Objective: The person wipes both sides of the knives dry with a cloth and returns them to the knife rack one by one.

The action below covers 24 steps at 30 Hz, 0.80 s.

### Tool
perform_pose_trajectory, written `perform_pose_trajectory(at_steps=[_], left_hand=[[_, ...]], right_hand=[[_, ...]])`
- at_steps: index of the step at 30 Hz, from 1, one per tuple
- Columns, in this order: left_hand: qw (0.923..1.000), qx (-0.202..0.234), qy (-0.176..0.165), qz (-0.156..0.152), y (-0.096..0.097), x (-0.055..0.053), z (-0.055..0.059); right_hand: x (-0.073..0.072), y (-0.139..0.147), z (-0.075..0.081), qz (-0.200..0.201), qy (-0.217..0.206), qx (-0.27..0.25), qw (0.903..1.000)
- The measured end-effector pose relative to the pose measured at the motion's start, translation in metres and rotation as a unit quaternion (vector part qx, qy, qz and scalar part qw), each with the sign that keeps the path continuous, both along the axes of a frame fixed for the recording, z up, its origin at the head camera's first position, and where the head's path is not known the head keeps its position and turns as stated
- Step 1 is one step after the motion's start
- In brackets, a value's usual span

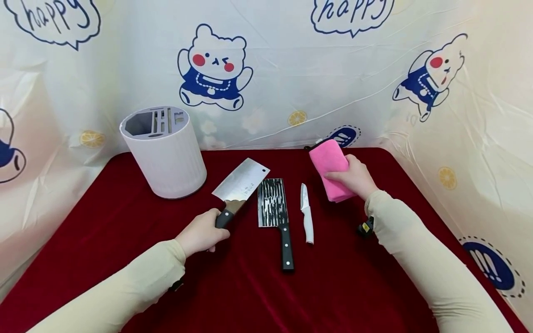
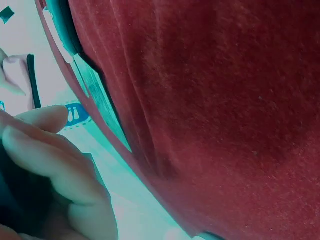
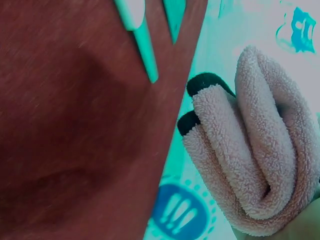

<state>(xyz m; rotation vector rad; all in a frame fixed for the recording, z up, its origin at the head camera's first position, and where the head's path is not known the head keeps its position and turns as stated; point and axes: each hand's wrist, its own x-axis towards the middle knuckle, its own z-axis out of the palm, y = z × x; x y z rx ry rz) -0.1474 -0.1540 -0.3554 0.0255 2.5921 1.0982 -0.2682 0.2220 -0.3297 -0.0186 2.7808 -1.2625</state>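
Note:
My left hand (image 1: 203, 232) grips the black handle of a cleaver (image 1: 242, 179), its plain steel blade slanting up to the right. In the left wrist view, curled fingers (image 2: 60, 165) wrap the dark handle. My right hand (image 1: 354, 177) holds a folded pink towel (image 1: 331, 169) over the far right of the table; the right wrist view shows the towel's (image 3: 255, 145) thick folds and black edging. Between the hands lie a second cleaver (image 1: 272, 203) with a black-patterned blade and a small white-handled paring knife (image 1: 307, 217). The plain cleaver's blade corner overlaps the patterned one in the head view.
A white round knife block (image 1: 166, 157) with a slotted grey top stands at the back left. Dark red cloth (image 1: 233, 296) covers the table. Behind and beside it hangs a printed plastic curtain (image 1: 275, 83) with bear figures.

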Motion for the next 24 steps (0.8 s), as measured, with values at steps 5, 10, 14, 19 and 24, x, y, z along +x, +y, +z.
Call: perform_pose_trajectory(at_steps=[5,10,14,19,24], left_hand=[[0.9999,-0.008,0.008,-0.004,0.004,0.0,0.0],[0.9999,-0.009,0.009,-0.006,0.008,0.002,-0.001],[0.9998,-0.011,0.012,-0.008,0.01,0.004,0.0],[0.9997,-0.014,0.018,-0.013,0.015,0.007,0.002],[0.9994,-0.018,0.025,-0.013,0.02,0.009,0.0]], right_hand=[[0.006,-0.021,0.009,0.023,0.025,0.0,0.9994],[0.016,-0.042,0.012,0.047,0.046,0.014,0.9978],[0.024,-0.058,0.015,0.067,0.078,0.025,0.9944],[0.033,-0.074,0.02,0.086,0.112,0.037,0.9893],[0.038,-0.088,0.022,0.107,0.116,0.035,0.9868]])
